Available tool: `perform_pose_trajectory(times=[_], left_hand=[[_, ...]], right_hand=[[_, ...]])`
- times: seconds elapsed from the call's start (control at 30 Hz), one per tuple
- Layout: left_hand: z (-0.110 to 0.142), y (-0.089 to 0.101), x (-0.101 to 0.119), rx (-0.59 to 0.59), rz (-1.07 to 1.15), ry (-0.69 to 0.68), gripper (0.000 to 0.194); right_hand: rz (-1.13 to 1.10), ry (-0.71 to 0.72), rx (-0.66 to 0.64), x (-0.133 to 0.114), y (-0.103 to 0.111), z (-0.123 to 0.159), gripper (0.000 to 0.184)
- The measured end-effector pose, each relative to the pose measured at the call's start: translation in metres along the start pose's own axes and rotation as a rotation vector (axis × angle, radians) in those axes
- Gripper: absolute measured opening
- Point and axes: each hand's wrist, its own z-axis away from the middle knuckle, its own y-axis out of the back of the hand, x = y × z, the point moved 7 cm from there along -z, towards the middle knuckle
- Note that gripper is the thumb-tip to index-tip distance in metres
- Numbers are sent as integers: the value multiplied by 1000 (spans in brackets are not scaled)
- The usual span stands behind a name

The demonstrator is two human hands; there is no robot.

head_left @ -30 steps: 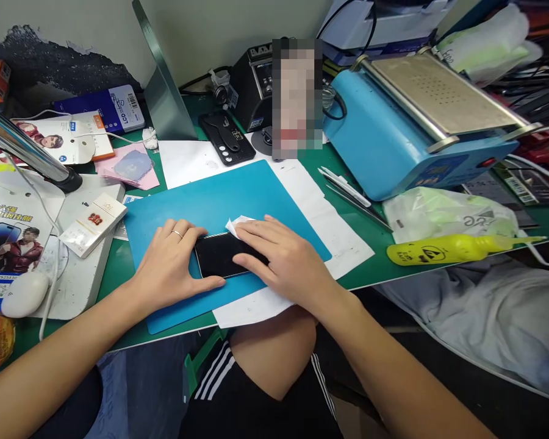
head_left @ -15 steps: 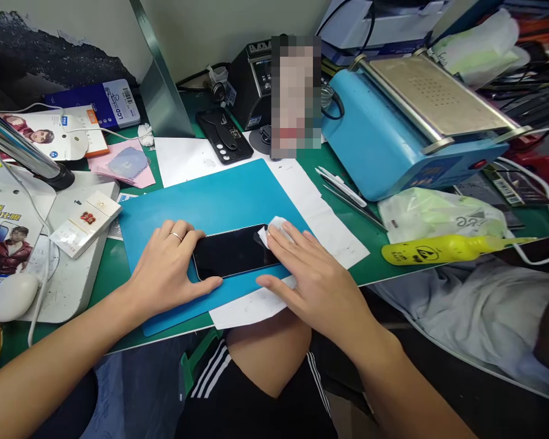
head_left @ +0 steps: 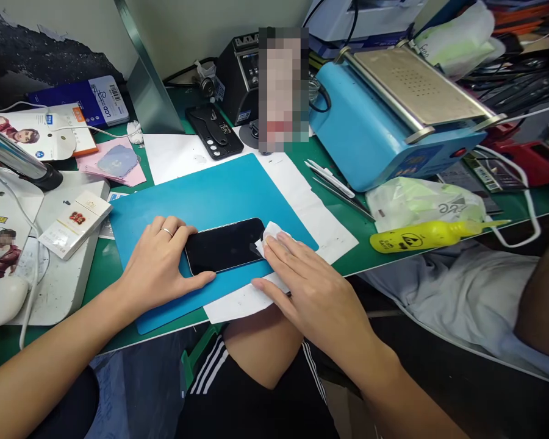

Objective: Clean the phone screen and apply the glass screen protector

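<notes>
A black smartphone [head_left: 224, 245] lies screen up on a blue mat [head_left: 210, 186]. My left hand [head_left: 158, 265], wearing a ring, grips its left end, with the thumb along the near edge and the fingers at the far side. At the phone's right end, my right hand [head_left: 313, 286] presses a folded white wipe [head_left: 271, 230] under its fingertips. That wipe touches the phone's right edge, and the fingers hide part of the corner. The right thumb sticks out over the mat, apart from the phone.
Behind the mat lies a black phone case [head_left: 215, 131]. To the right stand a blue heating-plate machine [head_left: 361, 122], tweezers [head_left: 341, 195] and a yellow bottle [head_left: 416, 236]. A cigarette box [head_left: 75, 224] sits at left. Another person's leg [head_left: 466, 286] shows at right.
The whole view has shifted a little. My right hand and the wipe have slid slightly rightward along the phone, uncovering its far right corner. My left hand keeps its hold.
</notes>
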Motion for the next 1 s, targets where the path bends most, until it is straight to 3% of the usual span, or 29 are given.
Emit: perform_pose_trajectory(times=[0.13, 0.3, 0.47, 0.6, 0.73, 0.87, 1.0], left_hand=[[-1, 1, 0, -3, -16, -11, 64], [1, 1, 1, -3, -37, -19, 68], [1, 2, 1, -7, -44, -12, 67], [1, 3, 2, -12, -33, -12, 67], [4, 3, 4, -17, 12, 12, 68], [8, -1, 6, -36, 90, 12, 72], [11, -4, 6, -47, 130, -11, 79]], right_hand=[[-58, 0, 135, 7, -1, 2, 33], [-249, -140, 240, 47, 2, 10, 24], [-170, -248, 373, 70, 17, 1, 16], [-155, -182, 343, 66, 11, -13, 18], [-152, -81, 218, 55, 0, -23, 25], [-224, 10, 217, 30, 6, -45, 37], [-302, 134, 79, 0, 1, -61, 29]])
